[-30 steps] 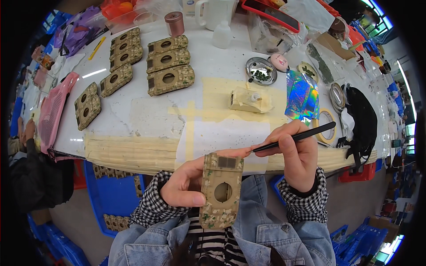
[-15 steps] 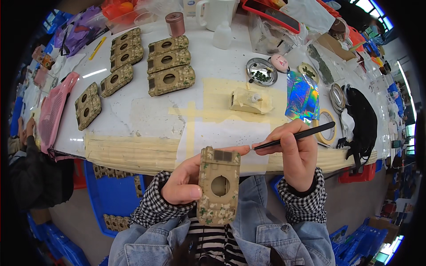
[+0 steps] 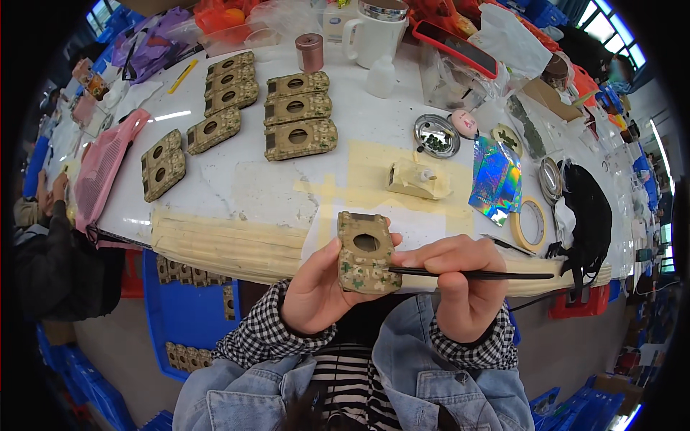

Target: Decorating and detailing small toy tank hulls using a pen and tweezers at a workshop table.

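My left hand point(image 3: 316, 287) grips a camouflage-painted block with a round hole point(image 3: 365, 253), held upright just in front of the table's near edge. My right hand point(image 3: 463, 284) pinches a thin black brush point(image 3: 474, 274) that lies level, its tip touching the block's lower right side. Both forearms in checked cuffs and denim sleeves come up from the lower edge. Several more painted blocks point(image 3: 297, 138) lie in rows on the white table point(image 3: 237, 187) further back. An unpainted cream block point(image 3: 417, 179) sits on yellowish masking tape ahead of my hands.
A small metal dish point(image 3: 436, 135), a shiny foil sheet point(image 3: 494, 179), a tape roll point(image 3: 530, 223) and a black bag point(image 3: 591, 215) lie to the right. A white mug point(image 3: 374, 32), brown jar point(image 3: 310, 52) and pink mesh point(image 3: 108, 169) are on the table too. Blue crate point(image 3: 183, 316) below left; another person's sleeve point(image 3: 43, 251) at left.
The painted block has come up and nearer to the camera in my left hand. My right hand has lowered the brush from above the block to level against its side.
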Demonstrator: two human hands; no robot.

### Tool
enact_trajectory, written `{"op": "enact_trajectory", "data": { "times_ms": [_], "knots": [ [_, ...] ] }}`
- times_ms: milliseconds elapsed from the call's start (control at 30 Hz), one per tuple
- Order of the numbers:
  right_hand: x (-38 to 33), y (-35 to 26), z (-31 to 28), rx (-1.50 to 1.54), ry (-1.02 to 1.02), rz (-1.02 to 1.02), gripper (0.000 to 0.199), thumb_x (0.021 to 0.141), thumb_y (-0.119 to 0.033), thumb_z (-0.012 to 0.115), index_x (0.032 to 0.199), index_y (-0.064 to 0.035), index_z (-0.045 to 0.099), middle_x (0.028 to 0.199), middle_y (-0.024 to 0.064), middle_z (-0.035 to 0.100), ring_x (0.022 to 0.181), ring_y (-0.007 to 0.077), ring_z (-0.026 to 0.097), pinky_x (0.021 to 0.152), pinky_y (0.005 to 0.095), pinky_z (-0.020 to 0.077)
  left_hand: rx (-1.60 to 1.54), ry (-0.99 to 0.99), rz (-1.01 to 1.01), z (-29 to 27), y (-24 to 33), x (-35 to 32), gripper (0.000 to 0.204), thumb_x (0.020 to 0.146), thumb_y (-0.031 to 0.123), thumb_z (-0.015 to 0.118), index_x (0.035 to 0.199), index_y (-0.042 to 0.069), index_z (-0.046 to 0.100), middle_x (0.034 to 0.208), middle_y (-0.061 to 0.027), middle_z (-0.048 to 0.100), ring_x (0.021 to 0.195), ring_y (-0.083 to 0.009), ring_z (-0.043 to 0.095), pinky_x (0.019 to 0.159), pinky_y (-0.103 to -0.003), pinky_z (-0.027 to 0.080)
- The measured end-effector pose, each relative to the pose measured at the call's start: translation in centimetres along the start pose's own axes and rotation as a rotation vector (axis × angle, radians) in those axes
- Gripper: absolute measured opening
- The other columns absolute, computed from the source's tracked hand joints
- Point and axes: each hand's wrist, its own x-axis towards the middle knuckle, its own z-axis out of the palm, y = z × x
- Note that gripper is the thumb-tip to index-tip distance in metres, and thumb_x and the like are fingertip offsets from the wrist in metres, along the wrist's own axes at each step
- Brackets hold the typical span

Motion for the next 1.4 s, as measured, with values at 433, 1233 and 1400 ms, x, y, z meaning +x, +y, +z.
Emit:
{"op": "enact_trajectory", "data": {
  "times_ms": [433, 1233, 1400],
  "knots": [
    [0.23, -0.39, 0.18, -0.123, -0.002, 0.054, 0.012, 0.091, -0.008, 0.059, 0.096, 0.0029, 0.059, 0.096, 0.0154, 0.068, 0.088, 0.0206, 0.064, 0.085, 0.0329, 0.0489, -0.011, -0.006, -0.013, -0.35, 0.13, -0.08, 0.063, 0.099, 0.039, 0.033, 0.144, -0.002, 0.019, 0.140, -0.0199, 0.038, 0.124, -0.0269, 0.047, 0.100, -0.040, 0.045],
    [0.39, -0.09, 0.08, -0.140, -0.025, 0.026, 0.013, 0.089, -0.007, 0.061, 0.096, 0.0032, 0.059, 0.096, 0.0157, 0.069, 0.088, 0.0220, 0.064, 0.083, 0.0329, 0.0494, -0.002, -0.001, -0.021, -0.44, 0.29, -0.07, 0.065, 0.098, 0.041, 0.034, 0.145, -0.001, 0.017, 0.141, -0.0207, 0.037, 0.125, -0.0286, 0.047, 0.099, -0.041, 0.047],
    [0.34, -0.13, -0.01, -0.150, -0.026, 0.043, 0.012, 0.090, -0.007, 0.059, 0.096, 0.0031, 0.059, 0.097, 0.0157, 0.069, 0.088, 0.0219, 0.064, 0.084, 0.0332, 0.0492, -0.009, -0.005, -0.019, -0.61, 0.23, -0.04, 0.065, 0.098, 0.041, 0.034, 0.145, -0.001, 0.017, 0.141, -0.0206, 0.037, 0.125, -0.0283, 0.047, 0.099, -0.041, 0.047]
  ]
}}
